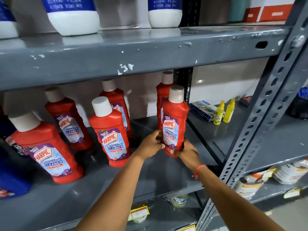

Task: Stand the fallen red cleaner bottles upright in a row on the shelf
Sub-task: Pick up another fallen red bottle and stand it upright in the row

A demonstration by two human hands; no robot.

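Observation:
Several red cleaner bottles with white caps stand upright on the grey middle shelf (pixel 166 174). The rightmost front bottle (pixel 175 120) is upright, and both hands hold its base. My left hand (pixel 152 145) grips the lower left side; my right hand (pixel 185 151) cups the bottom right. Directly behind it stands another red bottle (pixel 164 90). To the left are a front bottle (pixel 110 132), one behind it (pixel 116 100), a back bottle (pixel 68 120) and a large near bottle (pixel 45 150) at far left.
The upper shelf edge (pixel 133 60) hangs low over the caps, with white-and-blue bottles (pixel 73 15) on it. A perforated upright post (pixel 260 117) stands right. Two small yellow bottles (pixel 225 112) and a box (pixel 203 109) sit on the neighbouring shelf. Blue containers (pixel 11 177) crowd the far left.

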